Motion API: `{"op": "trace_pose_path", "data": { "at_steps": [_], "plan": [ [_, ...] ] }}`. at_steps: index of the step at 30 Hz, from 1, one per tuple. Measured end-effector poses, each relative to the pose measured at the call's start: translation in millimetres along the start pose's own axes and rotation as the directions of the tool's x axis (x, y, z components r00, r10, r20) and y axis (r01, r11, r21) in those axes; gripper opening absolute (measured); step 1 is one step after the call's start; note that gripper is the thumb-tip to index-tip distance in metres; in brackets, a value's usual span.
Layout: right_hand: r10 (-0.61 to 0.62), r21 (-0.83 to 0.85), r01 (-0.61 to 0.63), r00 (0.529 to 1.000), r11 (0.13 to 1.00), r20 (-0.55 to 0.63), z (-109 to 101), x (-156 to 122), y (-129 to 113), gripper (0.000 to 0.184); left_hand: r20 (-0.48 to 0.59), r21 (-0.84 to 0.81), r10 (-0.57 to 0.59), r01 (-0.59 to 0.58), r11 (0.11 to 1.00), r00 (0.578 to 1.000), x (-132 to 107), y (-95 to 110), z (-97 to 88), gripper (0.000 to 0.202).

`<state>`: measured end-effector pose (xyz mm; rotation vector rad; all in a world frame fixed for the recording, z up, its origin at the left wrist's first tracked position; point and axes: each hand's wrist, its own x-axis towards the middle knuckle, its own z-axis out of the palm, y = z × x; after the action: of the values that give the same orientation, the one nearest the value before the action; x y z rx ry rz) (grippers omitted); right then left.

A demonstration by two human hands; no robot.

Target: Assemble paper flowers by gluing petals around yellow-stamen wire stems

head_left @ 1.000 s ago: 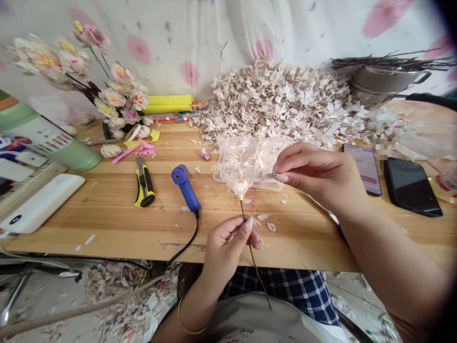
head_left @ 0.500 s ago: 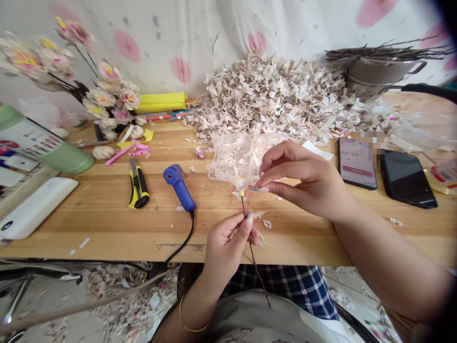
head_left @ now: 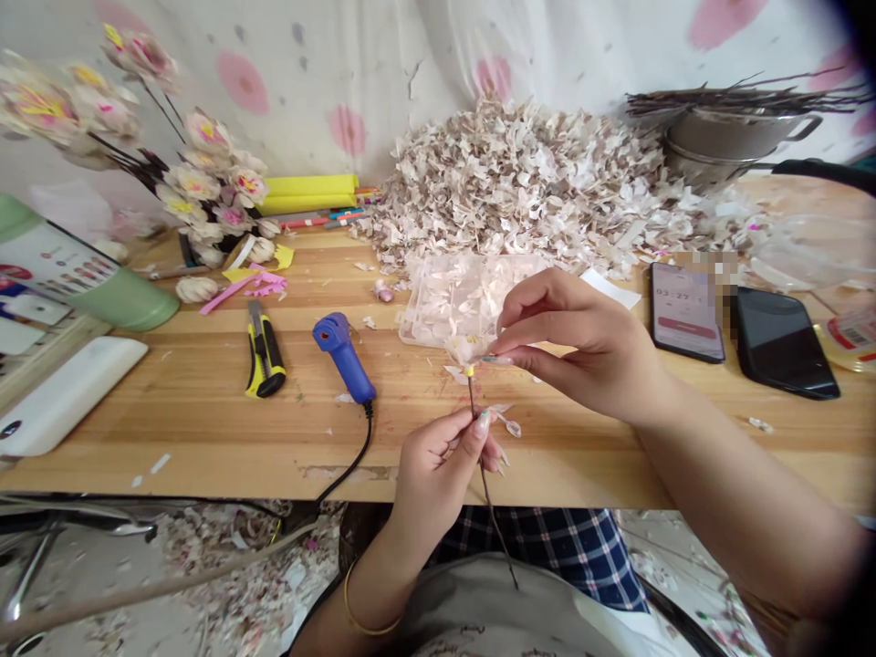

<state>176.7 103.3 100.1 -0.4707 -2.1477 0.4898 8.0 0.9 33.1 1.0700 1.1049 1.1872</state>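
Observation:
My left hand [head_left: 442, 465] pinches a thin dark stem [head_left: 489, 497] that runs down towards my lap. A small pale flower head [head_left: 464, 349] with a yellow base sits on the stem's top. My right hand [head_left: 575, 342] is closed in a pinch, its fingertips pressed against the right side of the flower head on a pale petal. Both hands hover over the front of the wooden table [head_left: 205, 411]. Just behind the flower lies a clear plastic box [head_left: 455, 297] of petals.
A blue glue gun [head_left: 342, 354] with a black cord and a yellow utility knife [head_left: 264, 351] lie to the left. A big heap of pale petals [head_left: 534, 187] fills the back. Finished flowers [head_left: 198, 182] stand back left; two phones [head_left: 735, 324] lie at right beside a metal pot [head_left: 732, 146] of sticks.
My right hand came down and left from the plastic box to the flower head and now pinches at it. The left hand kept its hold on the stem.

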Motion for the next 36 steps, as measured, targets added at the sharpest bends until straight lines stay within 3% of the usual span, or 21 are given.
{"op": "trace_pose_path", "data": {
  "at_steps": [22, 36],
  "plan": [
    [0.034, -0.157, -0.046, 0.996, 0.987, -0.08, -1.9, 0.5, -3.9, 0.01, -0.004, 0.008, 0.006, -0.006, 1.0, 1.0, -0.9, -1.7, 0.6, 0.028],
    [0.042, -0.167, -0.063, 0.991, 0.984, -0.126, 0.2, -0.6, -3.9, 0.009, 0.04, 0.01, 0.047, -0.047, 0.999, 0.998, -1.9, -5.3, -2.3, 0.026]
  ]
}}
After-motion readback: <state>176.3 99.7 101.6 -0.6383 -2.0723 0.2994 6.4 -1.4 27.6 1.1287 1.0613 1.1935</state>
